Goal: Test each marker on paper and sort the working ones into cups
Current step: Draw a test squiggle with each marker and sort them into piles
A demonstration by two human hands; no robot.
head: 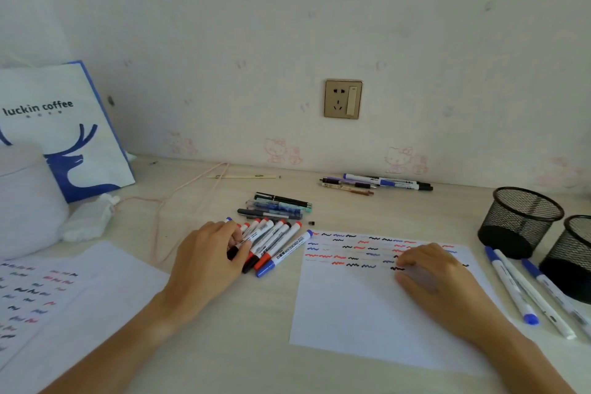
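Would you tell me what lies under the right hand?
The right hand rests on the test paper, over the right end of its rows of red, blue and black squiggles. Marks beneath the palm are hidden.

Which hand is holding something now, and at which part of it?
The left hand pinches a black-capped marker near its cap end, in the pile. The right hand rests on the paper, holding nothing.
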